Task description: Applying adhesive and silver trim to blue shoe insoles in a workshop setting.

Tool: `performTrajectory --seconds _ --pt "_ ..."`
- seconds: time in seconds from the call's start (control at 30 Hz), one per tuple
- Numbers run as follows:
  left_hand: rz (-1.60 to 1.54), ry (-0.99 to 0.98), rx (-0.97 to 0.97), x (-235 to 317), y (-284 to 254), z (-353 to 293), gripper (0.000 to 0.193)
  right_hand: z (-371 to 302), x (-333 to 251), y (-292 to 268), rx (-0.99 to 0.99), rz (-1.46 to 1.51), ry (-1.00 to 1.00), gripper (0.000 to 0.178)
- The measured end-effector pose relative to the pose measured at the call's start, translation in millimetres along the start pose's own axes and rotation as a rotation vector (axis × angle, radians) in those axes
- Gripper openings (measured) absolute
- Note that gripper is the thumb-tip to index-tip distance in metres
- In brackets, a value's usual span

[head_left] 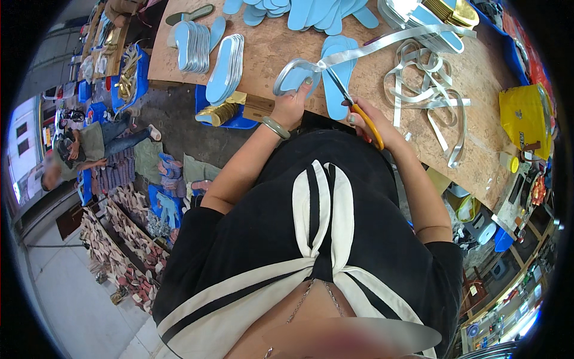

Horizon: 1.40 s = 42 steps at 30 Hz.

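Observation:
My left hand (289, 107) pinches a light-blue insole (294, 80) with a silver strip around its edge. From its far end the silver ribbon (391, 39) runs off to the upper right across the table. My right hand (375, 121) is closed around scissors (369, 124) with orange-yellow handles. Their blades point up and left, with the tips close to the ribbon beside the held insole. Beneath the blades, loose blue insoles (336, 96) lie near the table's front edge. Whether the blades touch the ribbon, I cannot tell.
Silver-edged insoles stand stacked (226, 70) on the left of the wooden table (257, 54). Tangled silver ribbon (427, 84) lies to the right, near a yellow bag (526, 116). A blue crate (242, 121) sits below the table edge. Another person (89, 143) is far left.

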<state>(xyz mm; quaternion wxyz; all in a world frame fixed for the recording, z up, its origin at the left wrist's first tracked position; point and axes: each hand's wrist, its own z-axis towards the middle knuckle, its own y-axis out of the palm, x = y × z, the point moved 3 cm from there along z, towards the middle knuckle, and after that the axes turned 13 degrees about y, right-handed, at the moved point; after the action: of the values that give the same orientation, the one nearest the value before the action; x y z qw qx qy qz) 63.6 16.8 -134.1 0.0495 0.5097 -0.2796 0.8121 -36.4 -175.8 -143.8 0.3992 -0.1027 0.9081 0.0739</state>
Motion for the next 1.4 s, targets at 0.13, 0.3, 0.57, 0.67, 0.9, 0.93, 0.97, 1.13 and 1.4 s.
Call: performTrajectory --seconds 0.13,0.3,0.57,0.67,0.9,0.93,0.97,1.13,1.4 --pt "-0.053 0.089 0.023 0 1 1 0.026 14 -13 9 0.011 -0.068 -0.025 0.054" --pt "-0.115 0.132 0.047 -10 -2 3 0.026 24 -23 12 0.069 -0.084 0.044 0.046" --pt "-0.533 -0.344 -0.041 -37 -22 14 0.032 63 53 -52 0.264 -0.309 0.212 0.047" --pt "-0.937 -0.402 -0.02 -28 -24 23 0.037 77 85 -93 0.659 -0.836 0.231 0.046" --pt "-1.084 -0.419 -0.077 2 -22 44 0.039 83 6 -93 0.574 -0.676 -0.045 0.03" --pt "-1.054 -0.4 -0.067 5 -21 47 0.04 83 -17 -85 0.491 -0.453 -0.134 0.033" --pt "-1.022 -0.38 -0.054 9 -19 50 0.041 81 -37 -71 0.345 -0.227 -0.205 0.037" --pt "-1.073 -0.293 0.08 24 -15 63 0.042 75 -106 -15 0.192 -0.143 -0.309 0.035" --pt "-0.997 -0.305 0.134 18 -20 76 0.044 78 -115 -11 -0.063 0.253 -0.329 0.032"
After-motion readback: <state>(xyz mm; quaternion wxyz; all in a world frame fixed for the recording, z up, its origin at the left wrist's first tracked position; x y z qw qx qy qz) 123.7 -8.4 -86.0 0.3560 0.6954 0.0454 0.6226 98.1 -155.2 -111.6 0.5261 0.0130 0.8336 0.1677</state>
